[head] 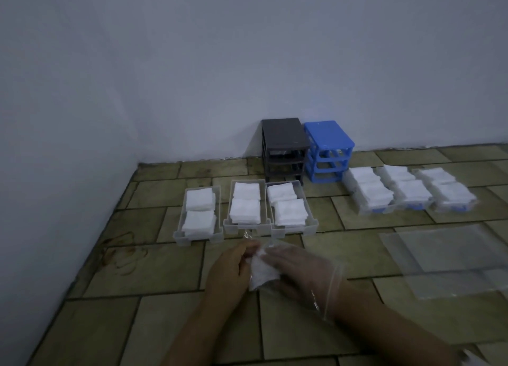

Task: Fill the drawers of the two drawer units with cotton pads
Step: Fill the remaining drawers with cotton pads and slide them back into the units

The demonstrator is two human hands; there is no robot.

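Writing: we are finding no brand, label or lettering that we can read on any item; the picture is dim and slightly blurred.
Cotton pads: we are seeing white square pads lying in two flat stacks inside each drawer, and a small white wad of cotton pads (262,270) sitting in a thin clear bag between our hands.
Left hand (229,269): we are curling its bare fingers round the left side of the wad and the bag.
Right hand (298,268): wearing a clear plastic glove, it is lying over the right side of the wad with fingers fairly straight; we cannot tell whether it is pinching.
Grey unit (284,148): it is standing against the wall, its slots showing open.
Blue unit (328,149): it is standing just right of the grey unit, touching or nearly so.
Clear drawers (246,206): three are sitting side by side in front of and left of the grey unit, just beyond our hands.
Blue-fronted drawers (406,192): three are lying in a row right of and in front of the blue unit.
Clear sheets (445,250): these are lying well right of the grey unit, nearer to us than the blue-fronted drawers.
Room: bare tiled floor is stretching left of the clear drawers to the side wall.
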